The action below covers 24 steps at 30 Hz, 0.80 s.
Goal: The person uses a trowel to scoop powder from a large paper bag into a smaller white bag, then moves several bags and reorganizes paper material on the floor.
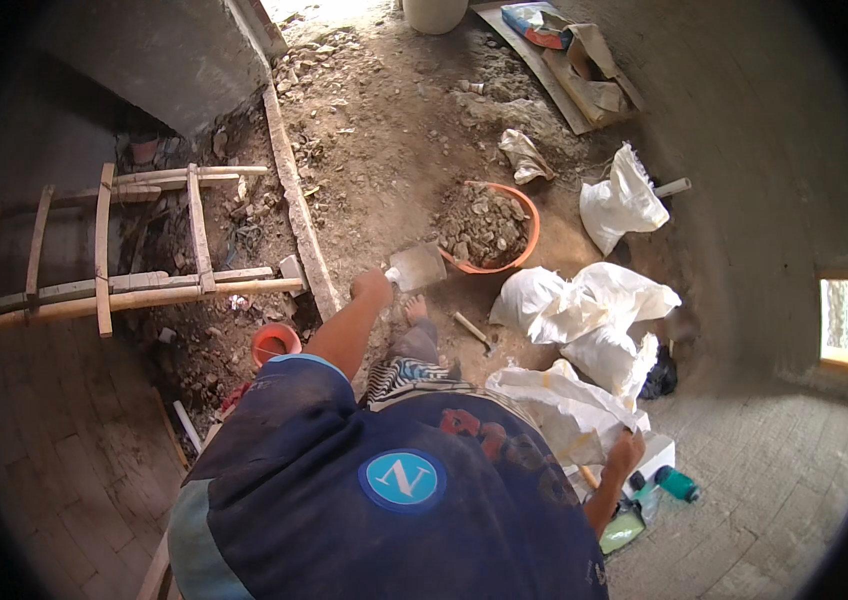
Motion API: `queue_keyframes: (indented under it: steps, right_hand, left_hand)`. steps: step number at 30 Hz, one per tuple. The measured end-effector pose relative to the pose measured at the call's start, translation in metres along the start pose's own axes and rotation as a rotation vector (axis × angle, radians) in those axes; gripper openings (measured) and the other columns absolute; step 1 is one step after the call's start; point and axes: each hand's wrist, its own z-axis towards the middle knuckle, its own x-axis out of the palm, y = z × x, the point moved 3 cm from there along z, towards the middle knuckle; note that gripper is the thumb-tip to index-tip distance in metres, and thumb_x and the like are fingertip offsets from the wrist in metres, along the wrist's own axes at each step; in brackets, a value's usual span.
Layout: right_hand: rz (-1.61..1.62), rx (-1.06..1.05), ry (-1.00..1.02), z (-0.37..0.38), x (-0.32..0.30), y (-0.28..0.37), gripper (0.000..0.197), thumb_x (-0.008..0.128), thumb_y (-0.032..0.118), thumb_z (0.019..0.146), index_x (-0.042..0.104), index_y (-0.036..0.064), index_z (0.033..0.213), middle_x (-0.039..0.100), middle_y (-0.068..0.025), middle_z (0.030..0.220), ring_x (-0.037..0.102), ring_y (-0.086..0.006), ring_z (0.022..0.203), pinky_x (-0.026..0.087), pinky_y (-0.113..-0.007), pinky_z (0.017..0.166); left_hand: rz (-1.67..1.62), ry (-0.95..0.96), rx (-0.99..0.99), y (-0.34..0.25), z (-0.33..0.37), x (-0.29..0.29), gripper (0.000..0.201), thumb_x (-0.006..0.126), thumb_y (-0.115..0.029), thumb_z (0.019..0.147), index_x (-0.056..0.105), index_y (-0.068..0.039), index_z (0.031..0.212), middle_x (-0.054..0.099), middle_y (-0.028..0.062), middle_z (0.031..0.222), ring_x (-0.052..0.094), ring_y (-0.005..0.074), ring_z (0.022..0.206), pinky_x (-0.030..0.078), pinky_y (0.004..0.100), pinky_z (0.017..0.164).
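Observation:
My left hand (372, 287) is closed round the handle of a trowel (419, 268) with a broad, pale, squarish blade. The blade reaches toward the left rim of an orange basin (534, 230). Rubble and soil (484, 228) are heaped inside that basin. On the right, my right hand (626, 450) grips the edge of a white woven sack (559, 400), which lies loose and crumpled beside me. A hammer (472, 330) rests on the ground between my foot and the sacks.
Filled white sacks (584, 300) stand at the right, another sack (624, 205) beyond them. A wooden ladder (144, 285) lies at the left, near a small orange bucket (274, 343). A low concrete edge (294, 200) runs along the dirt floor. A green bottle (677, 484) lies near my right arm.

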Motion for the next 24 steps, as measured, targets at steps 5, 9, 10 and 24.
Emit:
queue_keyframes:
  steps: [5,9,10,24]
  right_hand:
    - [0.097,-0.151,0.105,0.048,0.049,0.026,0.033,0.046,0.012,0.084,0.067,-0.0041,0.105,0.065,-0.0130,0.088,0.057,-0.0208,0.081,0.045,-0.035,0.074]
    - [-0.004,-0.079,0.119,0.076,0.072,0.075,0.034,0.048,0.014,0.086,0.066,-0.0048,0.107,0.066,-0.0133,0.089,0.055,-0.0197,0.077,0.044,-0.035,0.072]
    - [0.023,-0.127,0.101,0.087,0.081,0.074,0.035,0.045,0.011,0.081,0.065,-0.0059,0.104,0.064,-0.0122,0.080,0.053,-0.0214,0.072,0.043,-0.035,0.067]
    - [-0.089,-0.119,0.312,0.180,0.207,0.116,0.036,0.049,0.015,0.081,0.063,-0.0070,0.105,0.065,-0.0262,0.094,0.061,-0.0365,0.088,0.046,-0.043,0.081]
  left_hand:
    - [-0.029,0.100,-0.033,0.025,0.000,-0.005,0.031,0.060,-0.020,0.080,0.071,-0.006,0.105,0.068,0.0154,0.111,0.067,0.0304,0.102,0.054,0.0419,0.081]
    - [-0.025,0.182,0.020,0.058,0.003,-0.044,0.029,0.058,-0.018,0.079,0.072,-0.005,0.101,0.069,0.0156,0.106,0.067,0.0302,0.100,0.054,0.0430,0.080]
    - [0.010,0.214,0.035,0.078,0.014,-0.035,0.029,0.056,-0.018,0.080,0.071,-0.005,0.101,0.069,0.0163,0.104,0.067,0.0302,0.099,0.054,0.0437,0.080]
    - [0.144,0.242,0.577,0.198,0.050,0.044,0.012,0.067,0.001,0.062,0.064,-0.006,0.072,0.057,0.0182,0.067,0.055,0.0240,0.061,0.046,0.0345,0.056]
